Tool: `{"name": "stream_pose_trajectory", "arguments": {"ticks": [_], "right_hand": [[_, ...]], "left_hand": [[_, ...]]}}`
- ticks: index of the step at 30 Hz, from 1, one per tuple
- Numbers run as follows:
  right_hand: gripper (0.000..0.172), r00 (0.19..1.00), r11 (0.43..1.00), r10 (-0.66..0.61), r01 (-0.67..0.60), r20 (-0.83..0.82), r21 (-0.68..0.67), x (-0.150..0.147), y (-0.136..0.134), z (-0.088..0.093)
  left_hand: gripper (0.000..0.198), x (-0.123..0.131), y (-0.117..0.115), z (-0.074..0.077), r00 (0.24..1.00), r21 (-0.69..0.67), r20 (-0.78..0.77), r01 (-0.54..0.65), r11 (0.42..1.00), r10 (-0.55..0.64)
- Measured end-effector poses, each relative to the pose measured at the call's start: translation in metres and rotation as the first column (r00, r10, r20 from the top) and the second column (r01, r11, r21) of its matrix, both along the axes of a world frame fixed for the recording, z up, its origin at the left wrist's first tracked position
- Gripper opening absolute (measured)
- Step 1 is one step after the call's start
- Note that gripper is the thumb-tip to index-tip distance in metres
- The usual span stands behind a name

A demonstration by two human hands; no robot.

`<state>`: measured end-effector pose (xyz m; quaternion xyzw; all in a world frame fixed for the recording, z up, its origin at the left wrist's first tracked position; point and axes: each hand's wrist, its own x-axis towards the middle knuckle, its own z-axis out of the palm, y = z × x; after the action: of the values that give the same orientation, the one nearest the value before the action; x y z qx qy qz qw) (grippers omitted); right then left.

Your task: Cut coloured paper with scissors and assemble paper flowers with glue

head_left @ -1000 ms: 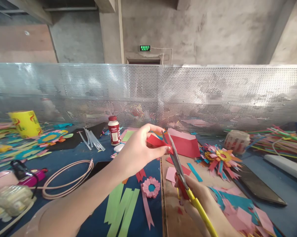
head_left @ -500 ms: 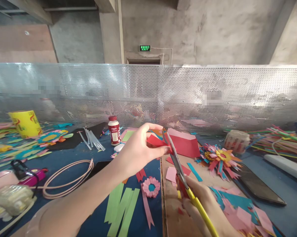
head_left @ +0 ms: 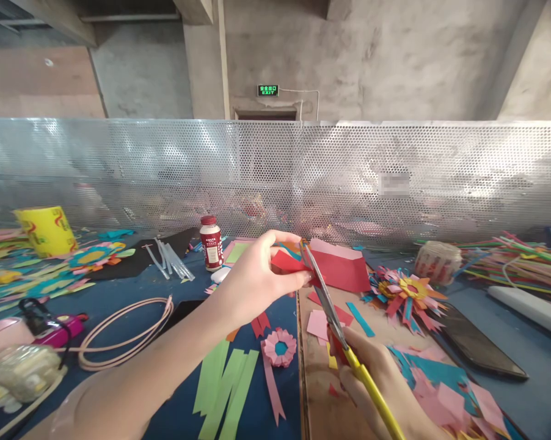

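Note:
My left hand (head_left: 275,278) pinches a small piece of red paper (head_left: 288,261) between thumb and fingers, above the middle of the table. In my right hand (head_left: 371,366) is a pair of scissors (head_left: 328,299) with yellow handles, its blades pointing up and away at the red paper. The blades meet the paper's right end, beside my left thumb. Behind the blades lies a larger red sheet (head_left: 346,269). Below the hands are a pink paper rosette (head_left: 280,348) with a pink ribbon tail (head_left: 272,388), and several green paper strips (head_left: 227,391).
A perforated metal screen (head_left: 165,165) runs along the table's back. At left are a bottle (head_left: 211,243), a yellow tape roll (head_left: 46,232) and a coiled cable (head_left: 124,330). On the right lie a multicoloured paper flower (head_left: 410,290), a phone (head_left: 481,342) and paper scraps (head_left: 449,403).
The hands, scissors and red paper keep almost the same place. The scissor blades look slightly closer together at the red paper, and the whole view has shifted very slightly.

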<state>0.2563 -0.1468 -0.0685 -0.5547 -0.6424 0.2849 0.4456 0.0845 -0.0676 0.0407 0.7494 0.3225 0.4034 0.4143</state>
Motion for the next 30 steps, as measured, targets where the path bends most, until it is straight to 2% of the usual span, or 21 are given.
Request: {"name": "stream_pose_trajectory", "arguments": {"ticks": [3, 6, 10, 12, 16, 19, 22, 26, 30], "right_hand": [[0.008, 0.999, 1.0, 0.008, -0.008, -0.051, -0.002, -0.003, 0.0, 0.004], [0.007, 0.995, 1.0, -0.006, 0.006, -0.103, 0.005, -0.005, 0.0, 0.004], [0.011, 0.982, 1.0, -0.01, 0.012, -0.186, 0.01, -0.003, 0.001, -0.005], [0.014, 0.979, 0.999, -0.031, 0.034, -0.203, 0.011, 0.0, 0.002, -0.012], [0.02, 0.957, 0.987, -0.12, 0.143, -0.266, 0.071, 0.003, 0.007, -0.016], [0.022, 0.916, 0.953, -0.181, 0.253, -0.359, 0.166, 0.002, 0.01, -0.012], [0.022, 0.894, 0.924, -0.206, 0.312, -0.399, 0.222, 0.002, 0.01, -0.008], [0.022, 0.905, 0.917, -0.256, 0.339, -0.34, 0.212, 0.004, 0.009, -0.008], [0.02, 0.917, 0.905, -0.301, 0.361, -0.263, 0.224, 0.006, 0.009, -0.012]], "left_hand": [[0.044, -0.001, 0.0, 0.001, 1.0, 0.005, 0.001, -0.007, 1.0, 0.007], [0.044, -0.005, -0.001, 0.009, 0.996, 0.032, -0.043, -0.075, 0.997, 0.076], [0.049, -0.01, -0.001, 0.022, 0.991, 0.017, -0.04, -0.127, 0.992, 0.128], [0.049, -0.01, 0.0, 0.022, 0.992, 0.012, -0.04, -0.12, 0.993, 0.12], [0.046, -0.002, 0.001, 0.001, 0.997, -0.005, -0.067, -0.038, 0.999, 0.037], [0.043, 0.01, 0.0, -0.022, 0.994, -0.077, -0.091, 0.048, 0.996, -0.055], [0.039, 0.019, -0.001, -0.039, 0.987, -0.148, -0.12, 0.085, 0.985, -0.103], [0.04, 0.024, -0.001, -0.052, 0.99, -0.18, -0.106, 0.077, 0.981, -0.097], [0.038, 0.027, -0.002, -0.059, 0.992, -0.196, -0.103, 0.056, 0.979, -0.077]]}}
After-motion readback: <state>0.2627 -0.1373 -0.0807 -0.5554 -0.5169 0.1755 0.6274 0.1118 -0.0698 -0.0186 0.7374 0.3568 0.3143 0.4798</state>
